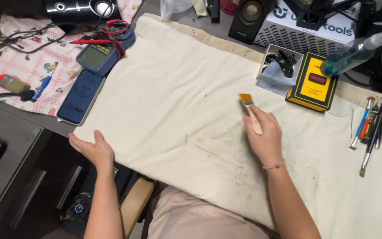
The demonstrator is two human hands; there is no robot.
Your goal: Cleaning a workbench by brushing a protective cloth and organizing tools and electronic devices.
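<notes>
My right hand [265, 137] grips a small flat brush [249, 110] with a pale wooden handle and orange bristles, held just above a cream cloth [177, 93] that covers the desk. The bristles point away from me, toward the far side. My left hand [93, 148] lies open, palm down, on the cloth's near left corner at the desk edge. Dark smudges mark the cloth between my two hands.
A multimeter [101, 51] with red leads and a dark phone [81, 97] lie left of the cloth. A yellow-and-black box [313, 82], a small open box with a black clip [279, 62], a spray bottle [359, 48] and several hand tools [372, 124] sit at right. Dark drawers [36, 186] are below left.
</notes>
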